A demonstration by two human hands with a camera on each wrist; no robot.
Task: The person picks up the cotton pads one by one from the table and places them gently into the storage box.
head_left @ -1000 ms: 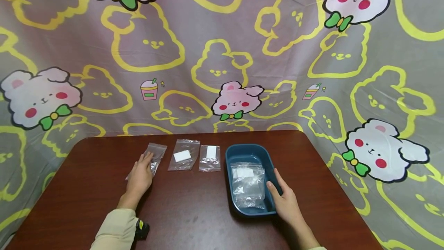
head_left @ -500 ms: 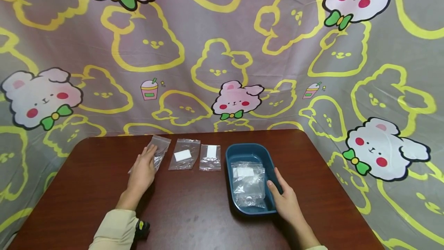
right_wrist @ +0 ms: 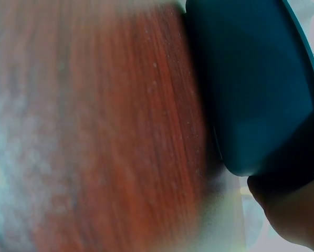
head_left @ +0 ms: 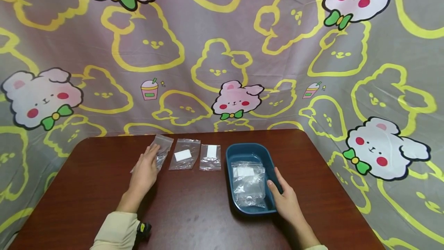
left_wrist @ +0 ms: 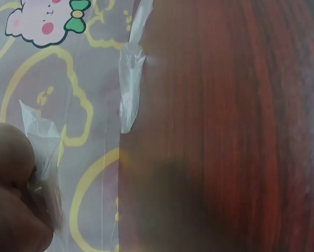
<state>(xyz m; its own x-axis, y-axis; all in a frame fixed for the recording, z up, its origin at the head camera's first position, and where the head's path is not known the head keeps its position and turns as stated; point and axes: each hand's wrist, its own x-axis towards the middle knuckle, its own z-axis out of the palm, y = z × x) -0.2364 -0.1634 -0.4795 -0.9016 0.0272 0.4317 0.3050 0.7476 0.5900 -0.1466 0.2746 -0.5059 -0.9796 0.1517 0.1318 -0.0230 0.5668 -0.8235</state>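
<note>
The left hand (head_left: 143, 173) lies left of centre on the tabletop (head_left: 194, 211), its fingers pinching a clear bag (head_left: 162, 150) whose upper end lifts off the wood; the left wrist view shows the film gripped against a fingertip (left_wrist: 12, 152). Just right of it lie two more clear bags, each with a white slip inside (head_left: 184, 155) (head_left: 210, 157). The right hand (head_left: 285, 201) grasps the near right rim of the blue tray (head_left: 233, 153), right of centre, which holds crumpled bags (head_left: 248, 184).
</note>
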